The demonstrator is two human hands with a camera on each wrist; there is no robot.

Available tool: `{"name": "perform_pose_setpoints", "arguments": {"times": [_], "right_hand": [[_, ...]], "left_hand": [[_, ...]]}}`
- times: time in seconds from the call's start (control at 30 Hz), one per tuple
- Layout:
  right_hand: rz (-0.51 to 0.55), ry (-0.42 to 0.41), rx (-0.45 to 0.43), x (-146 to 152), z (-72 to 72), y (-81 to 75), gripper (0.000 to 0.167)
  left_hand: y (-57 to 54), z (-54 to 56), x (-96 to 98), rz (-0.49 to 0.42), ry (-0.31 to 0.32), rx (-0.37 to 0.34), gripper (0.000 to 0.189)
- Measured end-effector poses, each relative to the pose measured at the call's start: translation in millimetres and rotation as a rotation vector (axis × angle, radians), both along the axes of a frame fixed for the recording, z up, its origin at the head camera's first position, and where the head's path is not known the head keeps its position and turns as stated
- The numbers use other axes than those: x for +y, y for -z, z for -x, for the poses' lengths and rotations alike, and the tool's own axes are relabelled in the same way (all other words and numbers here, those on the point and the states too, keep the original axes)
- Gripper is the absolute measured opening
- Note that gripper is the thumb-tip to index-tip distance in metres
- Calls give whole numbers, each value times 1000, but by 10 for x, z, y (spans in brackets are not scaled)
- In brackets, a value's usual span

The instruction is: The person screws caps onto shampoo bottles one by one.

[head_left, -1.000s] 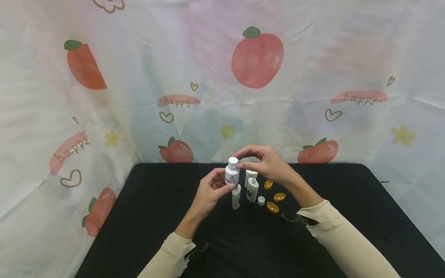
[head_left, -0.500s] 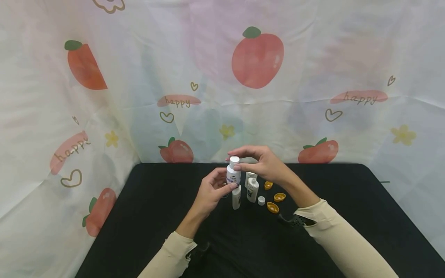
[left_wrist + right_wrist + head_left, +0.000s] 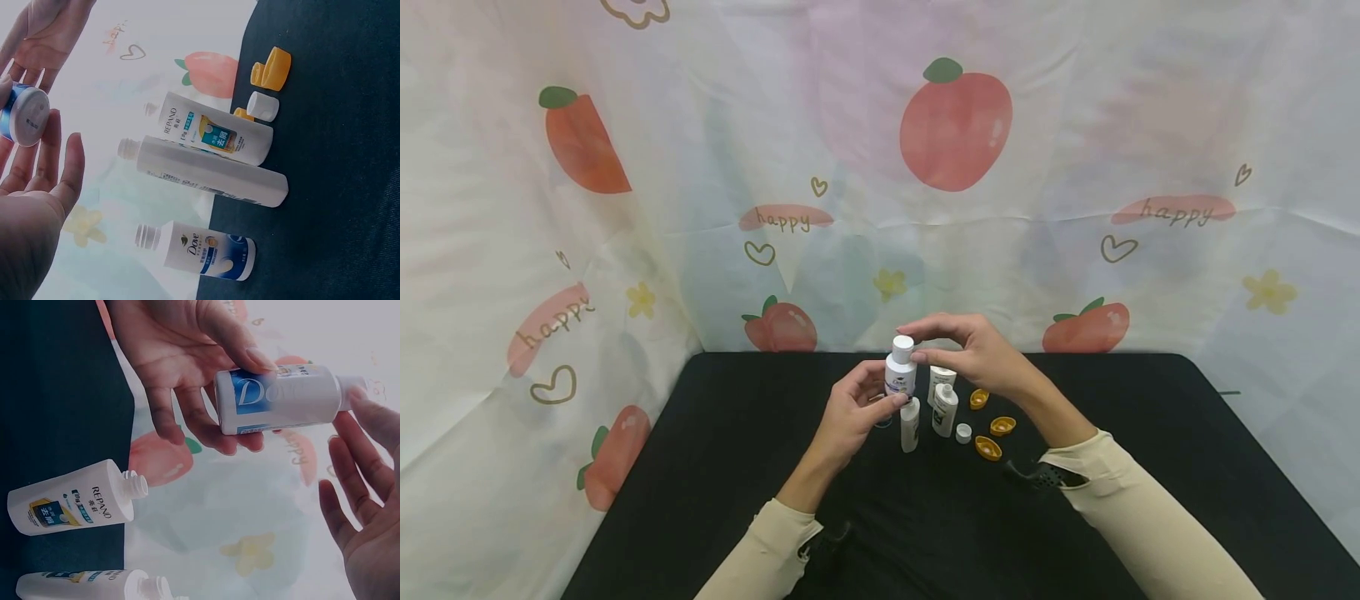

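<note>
My left hand holds a small white Dove bottle by its body, raised above the table; its blue-banded label shows in the right wrist view. At the bottle's white cap, the right hand pinches with thumb and index finger. In the right wrist view, the right thumb lies on the cap while the other fingers are spread. Behind and below stand white Repand bottles with bare necks. A second Dove bottle, also uncapped, is mostly hidden by the left hand in the head view.
Several yellow-orange pieces like flip caps lie on the right of the bottle group, beside a loose white screw cap. A black cloth covers the table. A printed curtain hangs behind it.
The held bottle shifted slightly right with the right fingers wrapped further over the cap, then came back left. The right hand's fingers have drawn back a little. The standing bottles stay put.
</note>
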State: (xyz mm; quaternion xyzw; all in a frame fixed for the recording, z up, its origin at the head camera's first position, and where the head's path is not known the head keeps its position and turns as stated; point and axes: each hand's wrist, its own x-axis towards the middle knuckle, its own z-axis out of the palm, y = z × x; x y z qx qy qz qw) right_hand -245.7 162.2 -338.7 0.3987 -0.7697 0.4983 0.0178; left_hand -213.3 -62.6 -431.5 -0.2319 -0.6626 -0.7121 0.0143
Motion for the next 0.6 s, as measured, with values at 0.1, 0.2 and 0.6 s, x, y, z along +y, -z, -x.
{"name": "perform_pose_setpoints", "arguments": {"times": [0.1, 0.2, 0.6], "right_hand": [[3, -12, 9, 1, 14, 9, 33], [11, -17, 10, -12, 25, 19, 31], [19, -61, 10, -54, 39, 53, 39]], "left_hand": [[3, 1, 5, 0, -1, 0, 41], [9, 3, 10, 2, 0, -6, 40], [9, -4, 26, -1, -1, 0, 41]]}}
